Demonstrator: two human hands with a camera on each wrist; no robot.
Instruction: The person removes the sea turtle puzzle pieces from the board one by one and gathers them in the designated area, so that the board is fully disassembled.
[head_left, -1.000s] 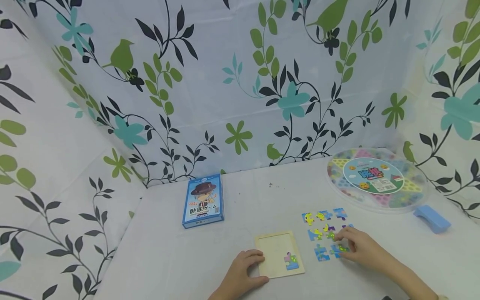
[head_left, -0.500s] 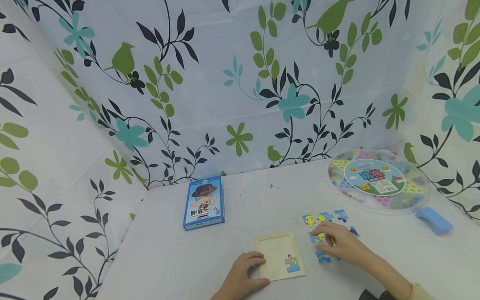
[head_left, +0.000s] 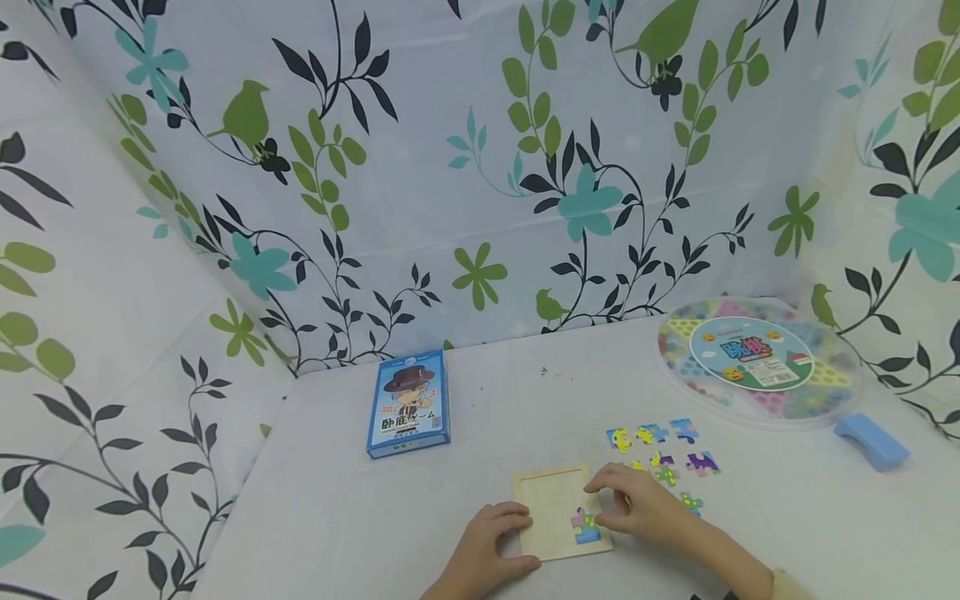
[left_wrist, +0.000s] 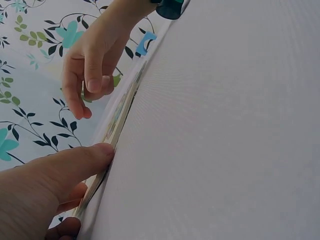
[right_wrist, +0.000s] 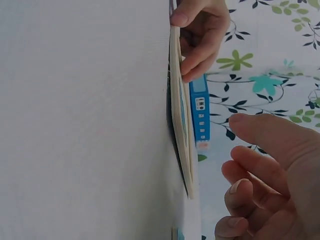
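Observation:
My left hand (head_left: 486,546) grips the left side of a square wooden puzzle tray (head_left: 551,508), its thumb at the near corner and fingers along the left edge. In the tray's lower right corner lies a blue, pink and green piece or joined pieces (head_left: 585,528). Over the tray's right edge hovers my right hand (head_left: 637,502), thumb and fingers bent loosely and apart; the right wrist view shows nothing between its fingertips (right_wrist: 239,118). Several loose jigsaw pieces (head_left: 703,463) lie right of the tray, some hidden behind the right hand.
At the back left lies a blue card game box (head_left: 408,404). A round transparent board game case (head_left: 678,387) rests at the back right, with a light blue plastic piece (head_left: 872,442) beside it. Patterned cloth (head_left: 480,167) hangs behind the white table (head_left: 322,517).
My right hand has moved left from the loose jigsaw pieces to the tray's right edge, uncovering some of the pieces. The left hand has stayed on the tray.

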